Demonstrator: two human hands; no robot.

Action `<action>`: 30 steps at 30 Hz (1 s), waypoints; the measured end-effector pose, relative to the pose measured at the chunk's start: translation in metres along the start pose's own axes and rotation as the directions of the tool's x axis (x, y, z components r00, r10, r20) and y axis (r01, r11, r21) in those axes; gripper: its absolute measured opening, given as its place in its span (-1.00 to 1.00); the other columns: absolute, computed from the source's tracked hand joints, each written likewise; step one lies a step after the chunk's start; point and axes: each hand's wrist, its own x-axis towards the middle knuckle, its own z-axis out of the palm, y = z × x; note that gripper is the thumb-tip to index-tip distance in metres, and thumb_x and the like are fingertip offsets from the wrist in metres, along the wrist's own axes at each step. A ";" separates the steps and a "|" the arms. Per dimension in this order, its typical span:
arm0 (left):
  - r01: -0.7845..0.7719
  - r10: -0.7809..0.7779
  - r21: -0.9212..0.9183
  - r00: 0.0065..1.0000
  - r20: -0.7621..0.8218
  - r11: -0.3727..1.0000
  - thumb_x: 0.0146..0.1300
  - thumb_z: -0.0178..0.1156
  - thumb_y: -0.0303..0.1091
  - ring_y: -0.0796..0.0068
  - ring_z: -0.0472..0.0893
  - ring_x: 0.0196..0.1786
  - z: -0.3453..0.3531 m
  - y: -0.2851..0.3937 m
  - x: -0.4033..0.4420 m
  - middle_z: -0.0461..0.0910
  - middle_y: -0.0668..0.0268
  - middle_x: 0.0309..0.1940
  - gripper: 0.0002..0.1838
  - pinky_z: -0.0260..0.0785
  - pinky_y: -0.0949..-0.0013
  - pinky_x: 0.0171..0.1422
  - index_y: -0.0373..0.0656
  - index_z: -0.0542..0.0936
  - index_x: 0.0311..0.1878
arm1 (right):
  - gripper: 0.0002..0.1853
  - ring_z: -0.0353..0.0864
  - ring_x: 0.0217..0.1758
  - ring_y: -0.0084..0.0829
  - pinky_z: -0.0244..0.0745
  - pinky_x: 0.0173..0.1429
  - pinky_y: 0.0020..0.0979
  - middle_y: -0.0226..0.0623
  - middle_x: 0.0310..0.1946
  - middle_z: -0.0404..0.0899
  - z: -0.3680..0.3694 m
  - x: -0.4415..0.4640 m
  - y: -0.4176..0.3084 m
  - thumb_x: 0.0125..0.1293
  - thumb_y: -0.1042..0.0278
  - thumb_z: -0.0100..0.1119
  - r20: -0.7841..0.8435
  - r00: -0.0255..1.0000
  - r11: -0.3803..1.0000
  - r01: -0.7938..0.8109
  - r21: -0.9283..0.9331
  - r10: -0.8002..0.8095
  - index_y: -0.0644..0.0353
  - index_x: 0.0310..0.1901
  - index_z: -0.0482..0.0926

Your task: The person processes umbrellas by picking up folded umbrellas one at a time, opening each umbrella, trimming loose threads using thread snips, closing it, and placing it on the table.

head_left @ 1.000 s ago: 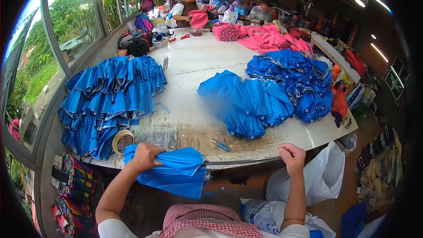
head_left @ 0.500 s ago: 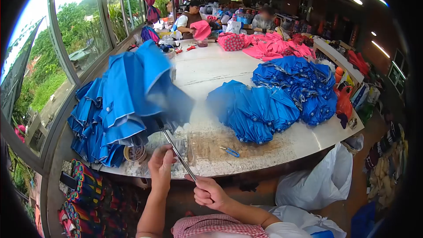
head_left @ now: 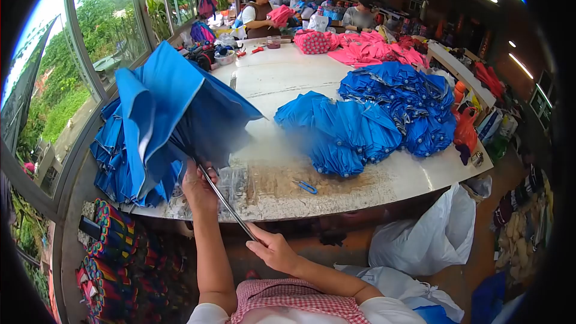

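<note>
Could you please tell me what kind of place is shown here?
Probably an umbrella workshop: the left hand and right hand hold a partly opened blue umbrella, bunched blue umbrellas lie on a large worktable, and a co-worker at the far end handles pink fabric.

The head-worn camera looks forward and down across the table [head_left: 270, 81].

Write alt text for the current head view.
A partly open blue umbrella is held by its shaft, the left hand higher up, the right hand at the lower end. More folded blue umbrellas lie piled on the worn, pale table beyond.
</note>
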 end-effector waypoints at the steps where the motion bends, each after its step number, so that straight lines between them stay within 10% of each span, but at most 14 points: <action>1: 0.037 -0.036 -0.039 0.999 0.026 0.999 0.31 0.04 -0.14 0.56 0.47 -0.52 0.002 0.004 0.006 0.52 0.31 -0.45 -0.72 0.34 0.56 -0.51 -0.20 0.48 -0.22 | -0.47 0.29 -0.48 -0.75 0.32 -0.39 -0.58 -0.37 -0.50 0.48 0.003 0.005 -0.002 0.29 0.38 0.03 -0.049 0.992 0.993 0.114 -0.006 -0.114 0.29 0.27 0.21; 8: -0.095 0.098 -0.026 0.957 0.273 0.995 0.37 -0.06 -0.20 0.54 0.51 -0.52 0.046 0.080 0.075 0.50 0.29 -0.49 -0.72 0.49 0.57 -0.47 -0.25 0.48 -0.22 | -0.46 0.21 -0.55 -0.78 0.17 -0.49 -0.68 -0.60 -0.57 0.29 0.006 0.018 -0.028 0.26 0.46 0.06 0.014 0.998 0.986 0.065 0.151 -0.068 0.26 0.28 0.23; 16: -0.334 0.299 0.093 0.915 0.269 0.938 0.38 -0.09 -0.23 0.45 0.59 -0.46 0.112 0.175 0.131 0.58 0.15 -0.47 -0.68 0.43 0.52 -0.52 -0.34 0.46 -0.30 | -0.52 0.31 -0.54 -0.76 0.29 -0.43 -0.65 -0.35 -0.61 0.36 -0.011 -0.005 -0.065 0.21 0.48 0.07 0.022 0.994 0.994 0.106 -0.019 -0.106 0.34 0.20 0.32; 27: 0.212 -0.232 0.134 0.961 0.153 0.968 0.30 0.05 -0.20 0.23 0.64 -0.21 0.015 -0.003 0.005 0.58 0.09 -0.29 -0.68 0.53 0.31 -0.15 -0.30 0.45 -0.10 | -0.54 0.21 -0.67 -0.79 0.15 -0.61 -0.68 -0.59 -0.65 0.30 0.022 0.001 0.027 0.27 0.51 -0.02 -0.222 0.971 0.996 0.082 -0.041 -0.089 0.38 0.22 0.28; 30: 0.367 -0.410 0.326 0.909 0.072 0.871 0.33 -0.03 -0.19 0.24 0.57 -0.03 -0.057 -0.063 -0.037 0.50 0.08 0.00 -0.58 0.45 0.31 -0.02 -0.27 0.34 0.13 | -0.52 0.46 -0.53 -0.48 0.36 -0.45 -0.49 -0.25 -0.55 0.44 0.038 -0.033 0.100 0.25 0.48 0.02 -0.217 0.976 0.980 -0.039 -0.197 -0.005 0.39 0.21 0.24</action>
